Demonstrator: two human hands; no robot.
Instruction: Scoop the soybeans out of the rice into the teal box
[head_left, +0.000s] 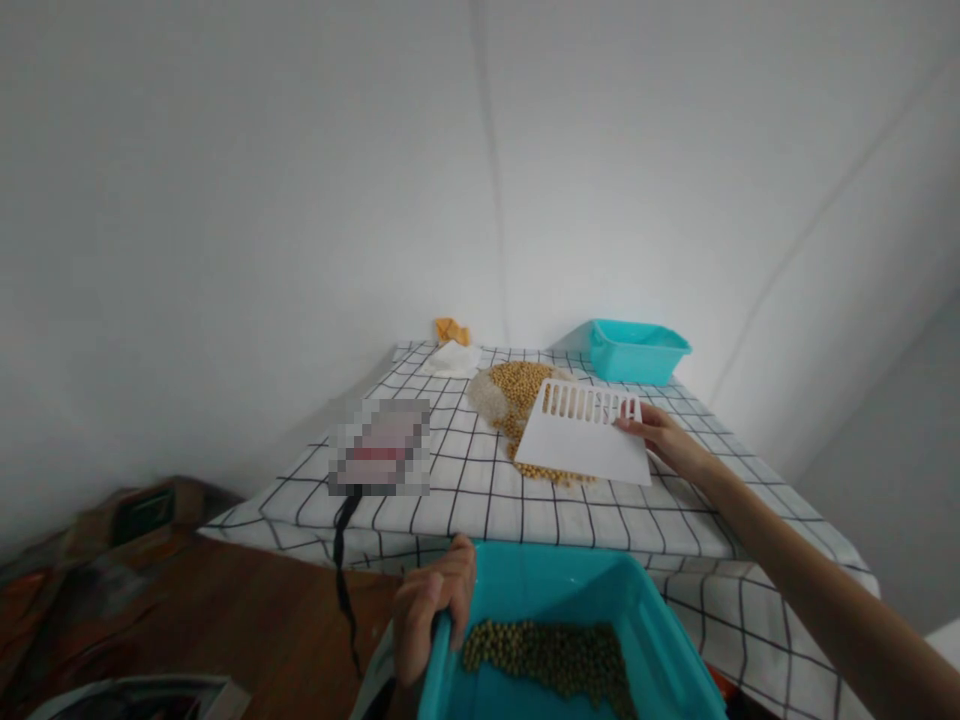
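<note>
My left hand [433, 603] is wrapped round the left rim of a turquoise plastic tub [555, 568] held at the table's front edge. Greenish-brown beans [551, 660] cover part of the tub's floor. Over the table, my right hand [664, 440] pinches the right end of a white plastic scraper [585, 447] with a row of slots along its top. Behind and below the scraper lie loose yellow soybeans [521, 378], partly hidden by it. A patch of small whitish grains [487, 397] borders the soybeans on the left.
A second turquoise tub [637, 355] stands at the table's back right. An orange cloth [452, 331] and a white cloth [452, 359] lie at the back left. A pixelated flat item [382, 450] with a black strap [342, 560] lies front left on the checked tablecloth [450, 500].
</note>
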